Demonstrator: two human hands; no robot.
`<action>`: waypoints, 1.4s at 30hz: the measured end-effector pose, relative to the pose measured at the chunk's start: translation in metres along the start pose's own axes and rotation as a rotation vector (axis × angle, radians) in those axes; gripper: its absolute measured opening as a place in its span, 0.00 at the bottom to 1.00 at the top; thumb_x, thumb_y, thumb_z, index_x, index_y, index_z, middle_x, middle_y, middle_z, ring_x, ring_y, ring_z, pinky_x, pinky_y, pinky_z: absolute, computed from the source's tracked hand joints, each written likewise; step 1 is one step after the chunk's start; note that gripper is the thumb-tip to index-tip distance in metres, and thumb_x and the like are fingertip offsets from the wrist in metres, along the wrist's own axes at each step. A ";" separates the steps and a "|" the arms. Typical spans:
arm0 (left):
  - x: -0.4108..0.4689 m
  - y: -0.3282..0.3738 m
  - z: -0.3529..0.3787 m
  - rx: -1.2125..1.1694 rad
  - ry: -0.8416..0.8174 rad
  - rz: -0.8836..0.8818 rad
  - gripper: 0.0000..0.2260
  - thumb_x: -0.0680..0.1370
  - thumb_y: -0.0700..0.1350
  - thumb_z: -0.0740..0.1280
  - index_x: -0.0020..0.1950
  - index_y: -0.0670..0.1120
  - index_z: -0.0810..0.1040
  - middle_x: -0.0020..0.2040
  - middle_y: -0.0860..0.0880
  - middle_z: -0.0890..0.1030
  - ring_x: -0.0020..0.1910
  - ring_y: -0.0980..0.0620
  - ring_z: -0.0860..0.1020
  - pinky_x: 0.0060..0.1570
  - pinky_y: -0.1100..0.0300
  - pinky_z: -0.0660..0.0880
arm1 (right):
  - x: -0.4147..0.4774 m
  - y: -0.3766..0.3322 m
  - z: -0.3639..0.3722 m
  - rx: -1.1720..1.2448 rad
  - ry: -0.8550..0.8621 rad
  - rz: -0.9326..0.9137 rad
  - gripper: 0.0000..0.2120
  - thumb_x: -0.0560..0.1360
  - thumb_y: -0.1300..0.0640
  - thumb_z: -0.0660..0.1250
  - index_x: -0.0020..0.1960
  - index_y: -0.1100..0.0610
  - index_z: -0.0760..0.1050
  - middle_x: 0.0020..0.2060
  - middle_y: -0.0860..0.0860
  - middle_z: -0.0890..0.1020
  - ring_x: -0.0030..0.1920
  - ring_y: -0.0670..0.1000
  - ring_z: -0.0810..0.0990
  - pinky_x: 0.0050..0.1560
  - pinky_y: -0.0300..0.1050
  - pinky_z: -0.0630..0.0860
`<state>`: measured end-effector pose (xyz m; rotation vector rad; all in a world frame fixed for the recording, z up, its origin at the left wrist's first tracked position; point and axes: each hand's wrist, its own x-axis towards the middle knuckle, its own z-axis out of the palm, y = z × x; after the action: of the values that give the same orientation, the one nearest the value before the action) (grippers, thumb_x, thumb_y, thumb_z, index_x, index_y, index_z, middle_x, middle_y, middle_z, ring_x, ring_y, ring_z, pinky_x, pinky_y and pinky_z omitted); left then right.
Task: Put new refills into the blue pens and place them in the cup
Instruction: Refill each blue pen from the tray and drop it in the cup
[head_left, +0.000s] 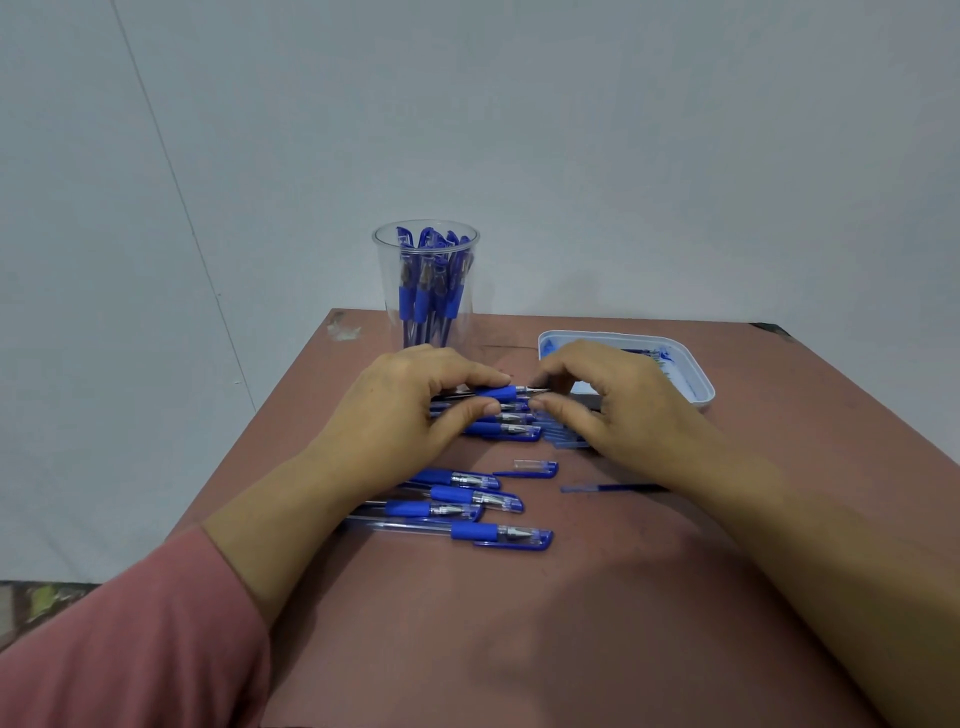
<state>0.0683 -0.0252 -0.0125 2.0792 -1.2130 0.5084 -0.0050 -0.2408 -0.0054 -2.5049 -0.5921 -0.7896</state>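
The cup (387, 312) stands at the far edge of the worktop (597, 623), left of centre, with pens (428, 291) upright in it. To its right, also toward the back, sits the tray (698, 387). Just before them my left grip (415, 405) and right grip (608, 400) meet over a row of pens (511, 431) lying crosswise. The left holds one pen (498, 392) by its barrel above that row, and the right pinches its tip end. Under my right grip lies a heap of refills (563, 440). Nearer me, by my left wrist, four more pens (467, 506) lie side by side. To their right lies a loose cap (535, 467), and further right a single refill (613, 488) runs under my right forearm.
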 end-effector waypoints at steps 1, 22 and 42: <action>0.000 0.000 0.000 0.001 -0.001 0.001 0.11 0.75 0.50 0.71 0.57 0.55 0.82 0.46 0.64 0.79 0.48 0.62 0.77 0.50 0.61 0.76 | 0.000 0.000 0.000 -0.002 -0.004 0.008 0.06 0.76 0.51 0.66 0.50 0.52 0.79 0.41 0.36 0.77 0.43 0.41 0.76 0.46 0.38 0.74; 0.000 0.002 0.000 -0.001 -0.004 0.000 0.12 0.74 0.48 0.72 0.57 0.56 0.82 0.45 0.65 0.79 0.46 0.62 0.77 0.48 0.62 0.76 | 0.001 -0.002 0.003 0.019 0.014 -0.004 0.06 0.75 0.58 0.71 0.52 0.52 0.80 0.41 0.31 0.74 0.44 0.35 0.75 0.47 0.30 0.70; 0.001 -0.007 -0.009 0.055 0.035 -0.082 0.11 0.73 0.51 0.73 0.54 0.57 0.82 0.43 0.68 0.76 0.45 0.65 0.77 0.46 0.69 0.72 | -0.004 -0.006 -0.008 -0.030 -0.250 0.193 0.06 0.73 0.47 0.71 0.48 0.44 0.78 0.43 0.38 0.79 0.46 0.40 0.75 0.46 0.37 0.71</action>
<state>0.0750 -0.0174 -0.0080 2.1472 -1.1001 0.5433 -0.0148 -0.2410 0.0000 -2.6596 -0.4126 -0.4216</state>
